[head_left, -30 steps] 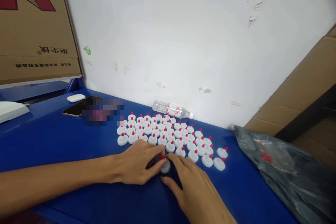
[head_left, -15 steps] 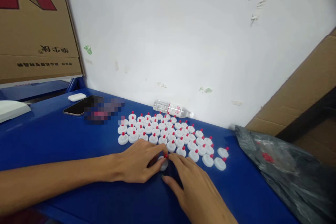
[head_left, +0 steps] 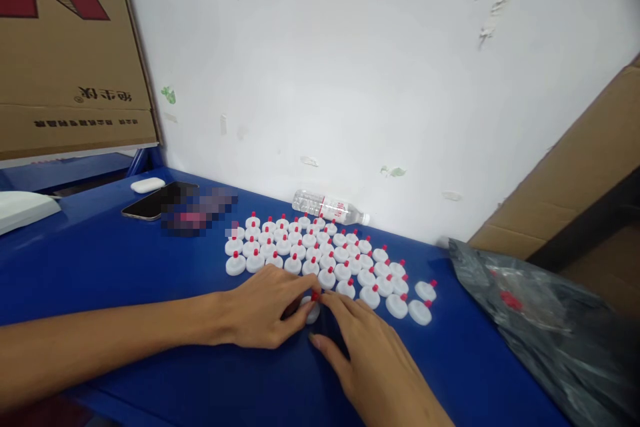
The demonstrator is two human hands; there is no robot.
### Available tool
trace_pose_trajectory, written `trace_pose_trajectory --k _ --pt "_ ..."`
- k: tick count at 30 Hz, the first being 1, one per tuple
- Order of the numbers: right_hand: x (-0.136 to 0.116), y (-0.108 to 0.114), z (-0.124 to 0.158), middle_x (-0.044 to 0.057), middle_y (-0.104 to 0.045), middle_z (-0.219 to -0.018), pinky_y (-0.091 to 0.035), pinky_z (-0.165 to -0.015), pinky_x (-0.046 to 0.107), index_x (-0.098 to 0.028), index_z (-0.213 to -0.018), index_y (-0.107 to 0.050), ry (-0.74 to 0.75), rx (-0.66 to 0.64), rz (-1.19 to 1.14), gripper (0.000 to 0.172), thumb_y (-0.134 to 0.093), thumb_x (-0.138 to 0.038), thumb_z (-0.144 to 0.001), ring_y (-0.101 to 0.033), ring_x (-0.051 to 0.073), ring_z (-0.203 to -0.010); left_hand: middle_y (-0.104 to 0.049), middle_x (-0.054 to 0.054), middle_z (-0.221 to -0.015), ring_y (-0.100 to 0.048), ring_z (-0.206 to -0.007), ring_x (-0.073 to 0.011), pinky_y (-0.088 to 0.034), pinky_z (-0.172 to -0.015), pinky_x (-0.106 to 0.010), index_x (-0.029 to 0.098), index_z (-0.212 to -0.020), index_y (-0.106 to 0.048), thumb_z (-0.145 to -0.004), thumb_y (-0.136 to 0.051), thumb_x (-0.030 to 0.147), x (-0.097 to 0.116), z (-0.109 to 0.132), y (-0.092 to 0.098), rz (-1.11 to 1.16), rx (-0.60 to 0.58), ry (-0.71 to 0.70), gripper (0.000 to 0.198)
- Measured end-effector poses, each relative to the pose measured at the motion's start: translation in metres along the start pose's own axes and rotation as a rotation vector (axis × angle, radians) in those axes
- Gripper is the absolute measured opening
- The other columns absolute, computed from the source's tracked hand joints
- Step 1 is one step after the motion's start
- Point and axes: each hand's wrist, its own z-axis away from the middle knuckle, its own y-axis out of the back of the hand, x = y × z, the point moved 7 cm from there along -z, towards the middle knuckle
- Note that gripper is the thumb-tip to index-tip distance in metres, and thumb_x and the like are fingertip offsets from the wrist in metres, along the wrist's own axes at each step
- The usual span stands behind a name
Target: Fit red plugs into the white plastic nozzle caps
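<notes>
Between the thumb and fingers of my left hand [head_left: 265, 307] is a round white cap with a red tip [head_left: 313, 314], partly hidden by those fingers. My right hand [head_left: 367, 350] comes in from the other side, its index fingertip against or right beside the red tip. The right thumb stands apart from the cap and the fingers are spread. Just beyond both hands, several similar white caps [head_left: 327, 278] stand in loose rows on the blue table [head_left: 165, 380], red tips up. Two more caps [head_left: 420, 312] sit at the right end.
A clear plastic bottle [head_left: 327, 207] lies along the wall behind the caps. To the left are a phone [head_left: 145, 205] and a white case [head_left: 148, 185]. A dark plastic bag [head_left: 550, 360] with a clear bag of red pieces [head_left: 511, 301] lies at right. Cardboard [head_left: 70, 67] rises at left.
</notes>
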Motion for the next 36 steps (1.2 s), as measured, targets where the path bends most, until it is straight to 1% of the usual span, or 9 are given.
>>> trace_pose_trajectory --k 3,10,13,18,24,29,36 --pt "0.001 0.0 0.0 0.009 -0.068 -0.132 -0.056 -0.096 0.046 -0.023 -0.134 -0.062 0.003 0.025 0.013 0.045 -0.067 -0.024 -0.09 -0.066 0.03 -0.118 -0.058 0.005 -0.063 -0.055 -0.052 -0.0136 -0.04 -0.055 -0.024 0.022 -0.105 -0.053 -0.095 -0.046 0.022 0.0 0.0 0.0 0.009 -0.001 -0.007 0.012" --pt "0.002 -0.003 0.0 0.009 -0.066 -0.136 -0.056 -0.098 0.048 -0.023 -0.137 -0.06 -0.017 -0.007 0.042 0.047 -0.067 -0.026 -0.091 -0.063 0.031 -0.123 -0.059 0.005 -0.063 -0.055 -0.051 -0.0138 -0.04 -0.055 -0.024 0.022 -0.105 -0.053 -0.093 -0.047 0.021 0.002 0.0 0.001 0.006 -0.01 -0.003 0.013" --pt "0.001 -0.002 0.0 0.009 -0.065 -0.137 -0.056 -0.099 0.048 -0.023 -0.137 -0.06 -0.008 -0.004 0.05 0.046 -0.066 -0.026 -0.091 -0.063 0.03 -0.123 -0.06 0.005 -0.063 -0.057 -0.051 -0.0141 -0.04 -0.054 -0.024 0.023 -0.108 -0.052 -0.093 -0.047 0.021 0.0 -0.001 -0.001 -0.01 -0.027 0.001 0.016" --pt "0.001 -0.003 -0.001 0.009 -0.066 -0.136 -0.056 -0.098 0.048 -0.022 -0.137 -0.06 0.003 -0.012 0.041 0.045 -0.065 -0.026 -0.092 -0.064 0.03 -0.121 -0.057 0.006 -0.057 -0.055 -0.046 -0.0145 -0.037 -0.051 -0.024 0.023 -0.108 -0.051 -0.095 -0.045 0.019 -0.001 0.0 -0.005 -0.064 -0.039 -0.008 0.015" --pt "0.002 -0.003 0.0 0.01 -0.066 -0.135 -0.055 -0.098 0.047 -0.022 -0.136 -0.06 0.0 0.01 0.057 0.046 -0.066 -0.025 -0.091 -0.064 0.031 -0.121 -0.059 0.006 -0.059 -0.056 -0.047 -0.0149 -0.036 -0.051 -0.025 0.024 -0.109 -0.05 -0.096 -0.045 0.019 -0.001 0.001 -0.007 -0.093 -0.044 -0.018 0.014" --pt "0.001 -0.002 -0.001 0.009 -0.066 -0.134 -0.056 -0.098 0.048 -0.023 -0.136 -0.06 -0.006 -0.025 0.033 0.044 -0.065 -0.024 -0.092 -0.064 0.03 -0.12 -0.062 0.005 -0.062 -0.058 -0.05 -0.0156 -0.037 -0.054 -0.025 0.024 -0.11 -0.049 -0.096 -0.044 0.018 -0.002 0.001 -0.008 -0.102 -0.065 -0.017 0.016" --pt "0.0 0.0 -0.001 0.008 -0.066 -0.134 -0.056 -0.098 0.048 -0.023 -0.134 -0.06 -0.008 -0.026 0.014 0.043 -0.065 -0.023 -0.092 -0.065 0.029 -0.119 -0.063 0.004 -0.063 -0.059 -0.051 -0.0158 -0.038 -0.053 -0.025 0.023 -0.109 -0.049 -0.098 -0.043 0.02 -0.002 0.0 -0.008 -0.102 -0.081 -0.013 0.013"
